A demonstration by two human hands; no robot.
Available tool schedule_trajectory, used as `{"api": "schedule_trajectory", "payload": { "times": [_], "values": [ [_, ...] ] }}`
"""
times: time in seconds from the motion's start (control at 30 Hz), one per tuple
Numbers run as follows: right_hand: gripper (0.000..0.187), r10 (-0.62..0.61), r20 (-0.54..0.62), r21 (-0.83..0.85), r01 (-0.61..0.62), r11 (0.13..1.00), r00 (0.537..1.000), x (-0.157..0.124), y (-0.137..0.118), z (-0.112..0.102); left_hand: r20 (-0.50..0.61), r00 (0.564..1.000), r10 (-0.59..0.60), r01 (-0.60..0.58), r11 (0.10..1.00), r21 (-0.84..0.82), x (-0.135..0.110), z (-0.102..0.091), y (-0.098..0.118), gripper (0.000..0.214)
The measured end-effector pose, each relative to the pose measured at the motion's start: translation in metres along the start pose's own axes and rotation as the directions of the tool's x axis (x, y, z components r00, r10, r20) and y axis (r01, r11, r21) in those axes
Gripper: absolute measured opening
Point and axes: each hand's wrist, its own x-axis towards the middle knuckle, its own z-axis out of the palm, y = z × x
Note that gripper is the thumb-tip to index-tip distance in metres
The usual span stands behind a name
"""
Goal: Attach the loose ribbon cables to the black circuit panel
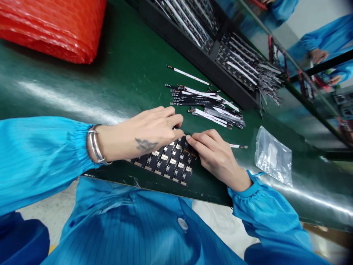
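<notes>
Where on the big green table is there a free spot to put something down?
The biggest patch of green mat lies between the red bubble wrap and the flat cables. A smaller patch sits between those cables and the plastic bag. It's crowded around the left hand and right hand on the circuit board panel, and beside the black tray.

No lettering can be read anywhere. The white labels (pixel 173 159) on the black circuit-board panel (pixel 165 165) and the pale strips on the flat cables (pixel 209 117) are too small or blurred to make out.

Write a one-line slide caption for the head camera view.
Left hand and right hand touch a black circuit board panel on a green mat, beside a pile of flat flex cables.
</notes>
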Motion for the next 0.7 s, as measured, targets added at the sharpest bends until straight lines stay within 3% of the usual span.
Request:
{"api": "schedule_trajectory", "payload": {
  "times": [0.27, 0.4, 0.5, 0.6, 0.7],
  "values": [
    [0.02, 0.007, 0.061, -0.061, -0.003, 0.998, 0.998, 0.006, -0.005, -0.005, 0.049, 0.999, -0.002, 0.0, 0.999, 0.037, 0.0, -0.004, 0.001, 0.031],
    [0.021, 0.148, -0.089, 0.205, -0.127, 0.97, 0.985, -0.001, -0.001, 0.008, 0.053, 0.999, 0.007, -0.009, 0.999, 0.045, 0.0, -0.007, 0.001, 0.032],
    [0.022, 0.239, -0.118, 0.389, -0.177, 0.904, 0.964, -0.004, 0.003, 0.013, 0.066, 0.998, 0.008, -0.011, 0.999, 0.045, 0.001, -0.009, 0.001, 0.033],
    [0.023, 0.268, -0.121, 0.41, -0.198, 0.89, 0.956, -0.005, 0.004, 0.013, 0.068, 0.998, 0.01, -0.013, 0.999, 0.043, 0.001, -0.009, 0.001, 0.032],
    [0.026, 0.217, -0.127, 0.331, -0.165, 0.929, 0.968, -0.007, 0.003, 0.013, 0.046, 0.999, 0.018, -0.021, 0.998, 0.052, 0.0, -0.007, 0.0, 0.032]
  ]
}}
